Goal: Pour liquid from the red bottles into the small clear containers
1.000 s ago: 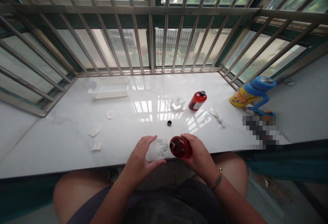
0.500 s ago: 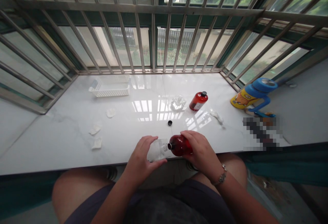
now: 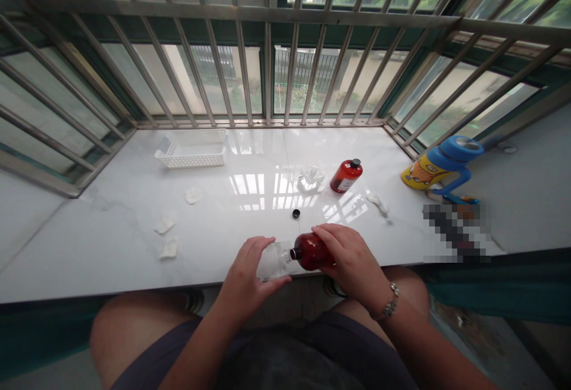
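Note:
My right hand (image 3: 352,259) grips a dark red bottle (image 3: 310,251), tipped on its side with the open neck pointing left. My left hand (image 3: 247,277) is wrapped round a small clear glass bottle (image 3: 273,261), its mouth right at the red bottle's neck. Both are at the near edge of the white marble sill (image 3: 111,241). A small black cap (image 3: 295,213) lies on the sill just beyond them. A second red bottle (image 3: 345,176) with a black cap stands farther back.
A white plastic basket (image 3: 193,151) sits at the back left. Cotton pads (image 3: 166,223) lie at the left. A clear glass piece (image 3: 309,178) and a crumpled tissue (image 3: 378,202) lie mid-sill. A blue and yellow drinking bottle (image 3: 439,167) lies at the right. Metal window bars (image 3: 267,51) close off the back.
My right hand has tipped the red bottle further over, and its neck has come up against the mouth of the clear bottle. The left hand has hardly moved.

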The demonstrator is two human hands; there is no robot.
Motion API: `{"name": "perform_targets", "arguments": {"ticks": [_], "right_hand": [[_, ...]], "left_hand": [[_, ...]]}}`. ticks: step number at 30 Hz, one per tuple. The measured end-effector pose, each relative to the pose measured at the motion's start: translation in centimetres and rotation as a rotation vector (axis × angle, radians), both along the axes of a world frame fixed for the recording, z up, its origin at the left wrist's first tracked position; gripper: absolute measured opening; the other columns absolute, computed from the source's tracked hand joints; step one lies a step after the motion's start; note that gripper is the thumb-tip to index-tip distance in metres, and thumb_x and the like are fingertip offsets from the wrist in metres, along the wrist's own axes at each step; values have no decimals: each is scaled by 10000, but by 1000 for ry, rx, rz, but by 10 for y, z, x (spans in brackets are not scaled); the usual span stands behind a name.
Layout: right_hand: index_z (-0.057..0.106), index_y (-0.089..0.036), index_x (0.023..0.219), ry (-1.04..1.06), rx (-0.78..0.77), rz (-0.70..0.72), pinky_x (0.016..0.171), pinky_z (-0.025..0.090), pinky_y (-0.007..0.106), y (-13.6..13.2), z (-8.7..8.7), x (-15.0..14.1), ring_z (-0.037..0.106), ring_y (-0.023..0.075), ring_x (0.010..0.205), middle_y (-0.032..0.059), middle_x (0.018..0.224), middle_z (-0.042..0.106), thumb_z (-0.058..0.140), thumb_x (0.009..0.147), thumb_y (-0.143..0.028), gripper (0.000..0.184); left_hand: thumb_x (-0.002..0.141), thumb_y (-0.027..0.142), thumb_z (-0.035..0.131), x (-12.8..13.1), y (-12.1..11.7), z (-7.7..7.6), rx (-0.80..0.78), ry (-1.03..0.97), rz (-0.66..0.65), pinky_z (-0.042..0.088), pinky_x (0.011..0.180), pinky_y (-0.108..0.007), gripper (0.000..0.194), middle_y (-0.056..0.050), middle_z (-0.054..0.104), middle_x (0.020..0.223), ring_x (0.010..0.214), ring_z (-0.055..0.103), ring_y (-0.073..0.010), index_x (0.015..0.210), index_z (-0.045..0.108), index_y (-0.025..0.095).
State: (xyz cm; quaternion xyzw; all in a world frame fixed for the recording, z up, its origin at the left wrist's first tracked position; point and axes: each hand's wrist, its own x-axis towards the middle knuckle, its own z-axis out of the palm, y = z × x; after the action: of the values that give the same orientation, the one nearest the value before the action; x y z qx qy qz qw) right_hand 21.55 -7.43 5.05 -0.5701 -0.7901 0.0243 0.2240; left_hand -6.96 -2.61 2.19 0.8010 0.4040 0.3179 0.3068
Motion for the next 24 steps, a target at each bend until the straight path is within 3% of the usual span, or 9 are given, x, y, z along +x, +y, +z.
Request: {"name": "perform_targets", "arguments": {"ticks": [24], "right_hand": [[508,-276,1527,-123,-41,1,1056,505,541,1,15,-1,647,358,1251,108,1402,689,726,762,-9,839]], "left_hand": [[789,374,954,7,-6,-25,-183,-166,34,629,1079,-500,708,-74,630,1375,1278,659,-292,1394,592,308]]}}
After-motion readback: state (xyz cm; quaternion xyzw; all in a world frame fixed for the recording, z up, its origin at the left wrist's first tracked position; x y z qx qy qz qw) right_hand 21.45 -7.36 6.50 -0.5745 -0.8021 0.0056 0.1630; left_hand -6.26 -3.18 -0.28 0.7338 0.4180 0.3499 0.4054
